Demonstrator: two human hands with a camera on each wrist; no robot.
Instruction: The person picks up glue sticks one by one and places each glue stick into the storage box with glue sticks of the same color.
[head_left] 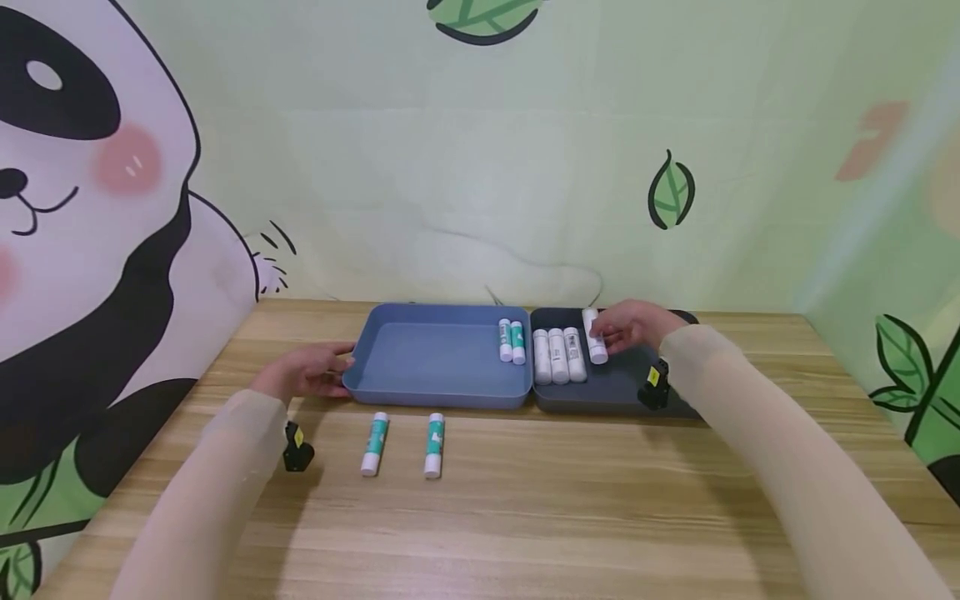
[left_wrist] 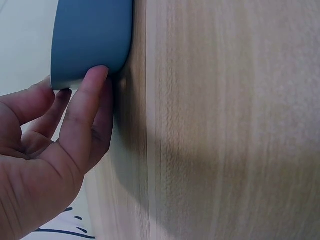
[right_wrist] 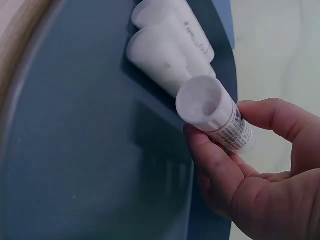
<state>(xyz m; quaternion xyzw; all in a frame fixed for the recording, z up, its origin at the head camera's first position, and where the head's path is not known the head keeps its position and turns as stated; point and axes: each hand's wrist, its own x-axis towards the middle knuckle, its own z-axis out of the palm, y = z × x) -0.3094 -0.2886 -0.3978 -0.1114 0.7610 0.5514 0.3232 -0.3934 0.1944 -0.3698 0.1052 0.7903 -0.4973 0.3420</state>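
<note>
My right hand [head_left: 633, 323] pinches a white glue stick [head_left: 596, 337] between thumb and fingers, tilted over the dark grey tray [head_left: 615, 400]. In the right wrist view its round end [right_wrist: 200, 102] and printed barcode side show. Three white glue sticks [head_left: 558, 356] lie side by side at that tray's left end. At the left end of the blue tray [head_left: 435, 400], my left hand [head_left: 311, 369] holds the corner, thumb by the rim and fingers against the outer wall [left_wrist: 95, 40]. Two teal-labelled glue sticks [head_left: 512, 342] lie along the blue tray's right wall.
On the wooden table [head_left: 525, 500], a teal-labelled glue stick [head_left: 375, 444] and another teal-labelled glue stick [head_left: 434, 446] lie in front of the blue tray. Both trays stand side by side near the printed wall [head_left: 480, 192] behind.
</note>
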